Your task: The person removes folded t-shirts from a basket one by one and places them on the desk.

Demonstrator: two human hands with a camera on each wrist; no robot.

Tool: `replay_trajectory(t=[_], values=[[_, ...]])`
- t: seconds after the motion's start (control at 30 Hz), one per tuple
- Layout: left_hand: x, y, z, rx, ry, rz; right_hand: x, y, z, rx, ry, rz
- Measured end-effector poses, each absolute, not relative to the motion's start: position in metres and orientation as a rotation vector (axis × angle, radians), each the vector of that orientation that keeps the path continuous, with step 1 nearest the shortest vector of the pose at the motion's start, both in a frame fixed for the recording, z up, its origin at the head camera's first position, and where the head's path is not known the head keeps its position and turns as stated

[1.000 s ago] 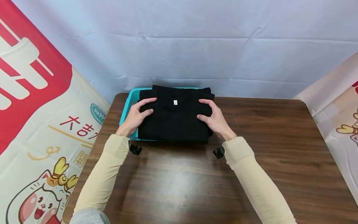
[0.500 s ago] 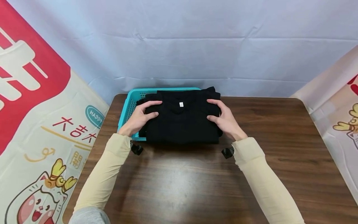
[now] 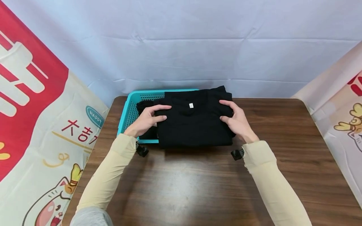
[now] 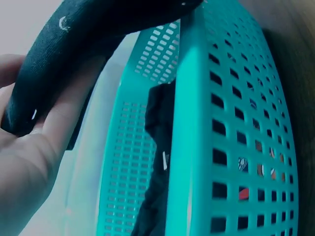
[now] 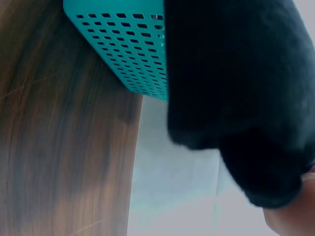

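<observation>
A folded black shirt (image 3: pixel 195 128) with a small white neck label is held up between both hands, overlapping the right part of a turquoise basket (image 3: pixel 128 114) in the head view. My left hand (image 3: pixel 147 120) grips its left side, thumb and forefinger on top; in the left wrist view the fold of cloth (image 4: pixel 54 54) lies between thumb and fingers. At the opposite side my right hand (image 3: pixel 237 121) grips the shirt's edge the same way. More black cloth (image 3: pixel 148 133) lies inside the basket. Below the held shirt, the right wrist view shows the basket's perforated wall (image 5: pixel 123 46).
The basket stands at the back left of a dark brown wooden table (image 3: pixel 282 150). Behind the table hangs a pale curtain (image 3: pixel 186 47). A printed cloth (image 3: pixel 56 106) with red and cartoon figures hangs on the left, and another (image 3: pixel 348 103) on the right.
Both hands have carried the folded shirt to the right. More of the basket's left part and the black cloth inside it now shows.
</observation>
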State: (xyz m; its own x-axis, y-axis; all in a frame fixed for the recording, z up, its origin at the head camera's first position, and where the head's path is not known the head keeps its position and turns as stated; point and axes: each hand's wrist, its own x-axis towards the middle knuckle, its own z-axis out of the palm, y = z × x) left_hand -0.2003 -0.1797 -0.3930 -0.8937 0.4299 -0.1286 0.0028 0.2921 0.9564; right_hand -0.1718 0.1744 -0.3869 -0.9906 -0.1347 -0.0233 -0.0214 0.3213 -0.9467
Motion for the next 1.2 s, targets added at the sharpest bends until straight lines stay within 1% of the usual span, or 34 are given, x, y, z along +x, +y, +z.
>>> replay_trajectory(t=[0.47,0.97,1.2], values=[[-0.203,-0.147,-0.395,0.436,2.103,1.637,-0.164,0.197,-0.385,-0.061,2.635,-1.664],[-0.206,-0.119,-0.395,0.389,1.961,1.693,-0.162,0.220,-0.379,-0.001,2.733,-1.577],[-0.208,-0.105,-0.396,0.439,2.016,1.655,-0.163,0.230,-0.378,0.057,2.782,-1.560]])
